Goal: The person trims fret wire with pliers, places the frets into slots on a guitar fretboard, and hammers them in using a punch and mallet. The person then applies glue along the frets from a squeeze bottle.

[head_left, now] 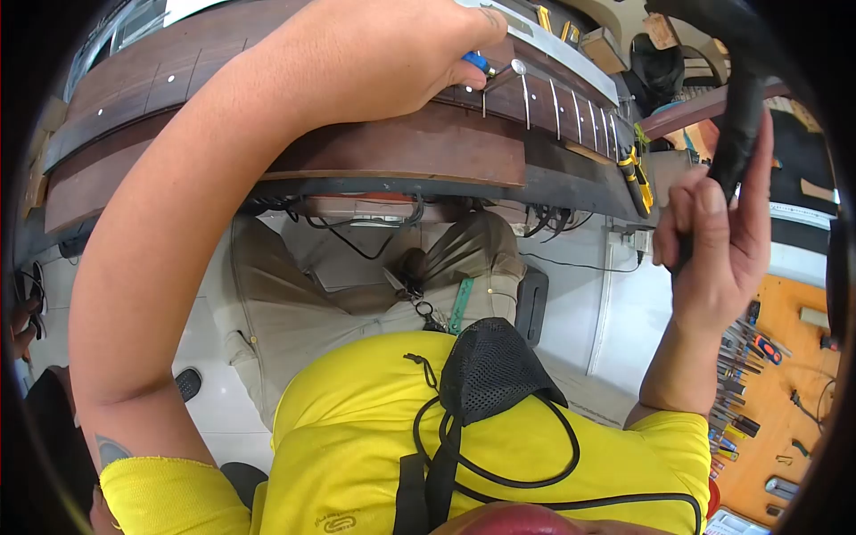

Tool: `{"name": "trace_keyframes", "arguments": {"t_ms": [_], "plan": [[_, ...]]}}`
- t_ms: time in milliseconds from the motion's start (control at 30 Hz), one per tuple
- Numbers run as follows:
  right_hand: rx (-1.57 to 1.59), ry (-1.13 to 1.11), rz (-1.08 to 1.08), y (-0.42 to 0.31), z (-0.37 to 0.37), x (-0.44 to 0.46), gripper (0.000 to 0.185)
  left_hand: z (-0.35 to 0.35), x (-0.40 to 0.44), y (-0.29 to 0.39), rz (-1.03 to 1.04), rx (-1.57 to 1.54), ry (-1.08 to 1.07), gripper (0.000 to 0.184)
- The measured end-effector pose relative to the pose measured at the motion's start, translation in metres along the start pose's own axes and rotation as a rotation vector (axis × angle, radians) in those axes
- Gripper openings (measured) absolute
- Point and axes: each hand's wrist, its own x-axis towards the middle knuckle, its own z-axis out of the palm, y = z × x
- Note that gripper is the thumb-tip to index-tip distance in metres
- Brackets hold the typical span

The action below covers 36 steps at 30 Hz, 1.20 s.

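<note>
The left hand (437, 53) pinched a blue-handled tool (476, 61) over the left-to-right fretboard (542, 100); farther right, the right hand (718, 241) gripped a black hammer (742, 125).

Pale tiled floor (218, 441), orange board (785, 308)

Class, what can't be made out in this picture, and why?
Head view: most of the blue piece in the left hand, hidden by that hand.
Head view: the upper end of the black tool, cut off by the top edge.
Head view: the lettering on the yellow shirt, too small to read.
</note>
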Motion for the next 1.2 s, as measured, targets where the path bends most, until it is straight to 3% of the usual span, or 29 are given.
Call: {"name": "trace_keyframes", "arguments": {"t_ms": [67, 133, 300, 367, 733, 900, 967, 1000, 1033, 1100, 1167, 1200], "plan": [[-0.026, 0.015, 0.003, 0.009, 0.002, -0.003, 0.064, -0.002, -0.001, 0.001, 0.011, -0.040, 0.033, 0.027], [-0.141, -0.317, 0.161, 0.018, -0.005, -0.005, 0.060, -0.013, -0.001, 0.004, 0.021, -0.045, -0.004, 0.027], [-0.066, -0.171, 0.170, 0.008, -0.009, -0.005, 0.062, -0.017, -0.001, 0.008, 0.012, -0.050, -0.009, 0.029], [-0.020, -0.171, 0.140, 0.006, -0.011, -0.004, 0.062, -0.020, -0.002, 0.009, -0.155, -0.125, 0.088, 0.030], [-0.062, -0.083, 0.104, 0.005, -0.007, -0.004, 0.064, -0.014, -0.005, 0.003, 0.043, -0.003, -0.019, 0.025], [-0.176, -0.334, 0.179, 0.011, -0.012, 0.002, 0.062, -0.014, -0.002, 0.000, 0.076, -0.047, -0.005, 0.026], [-0.093, -0.203, 0.073, 0.002, -0.014, 0.004, 0.064, -0.008, -0.001, -0.001, 0.036, 0.004, -0.026, 0.028], [-0.082, -0.023, 0.024, -0.005, -0.006, 0.004, 0.066, -0.007, -0.001, -0.001, 0.031, -0.004, -0.029, 0.028], [0.067, -0.067, -0.074, -0.002, -0.011, 0.005, 0.068, -0.009, -0.001, 0.000, 0.021, 0.002, -0.042, 0.029], [0.071, 0.155, -0.038, 0.004, 0.004, -0.001, 0.065, -0.012, 0.000, 0.001, 0.013, 0.011, -0.055, 0.030], [-0.099, -0.179, 0.031, 0.023, -0.005, -0.005, 0.062, -0.016, 0.000, 0.002, 0.017, -0.014, -0.090, 0.031], [-0.098, -0.176, 0.029, 0.024, -0.009, -0.007, 0.062, -0.013, 0.000, 0.001, 0.019, -0.010, -0.089, 0.031]]}}
